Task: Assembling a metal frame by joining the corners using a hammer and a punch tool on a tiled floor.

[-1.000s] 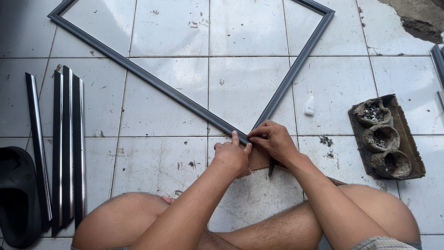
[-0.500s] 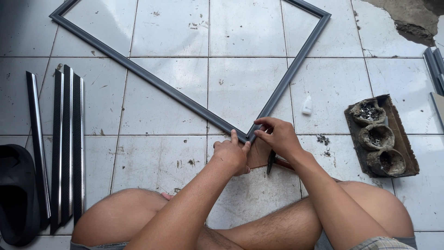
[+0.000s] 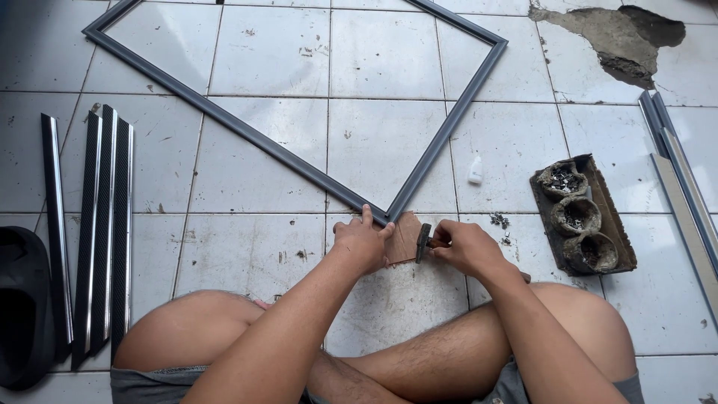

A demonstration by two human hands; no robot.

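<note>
Firmly curled fingers [image 3: 441,238] around hammer [image 3: 422,241]

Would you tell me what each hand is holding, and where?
Right hand grips a small hammer by its handle; left hand presses the grey frame at its near corner.

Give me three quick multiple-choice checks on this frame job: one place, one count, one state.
1. Where does the left hand rest?
A. on the frame's near corner
B. on the black strips
C. on the tray

2. How many cups are in the cardboard tray?
A. two
B. three
C. five

3. What does the right hand hold?
A. nothing
B. a small hammer
C. a white bottle

A: its fingers press the grey frame at the corner. B: three cups sit in a row. B: the small hammer head shows by the fingers.
</note>
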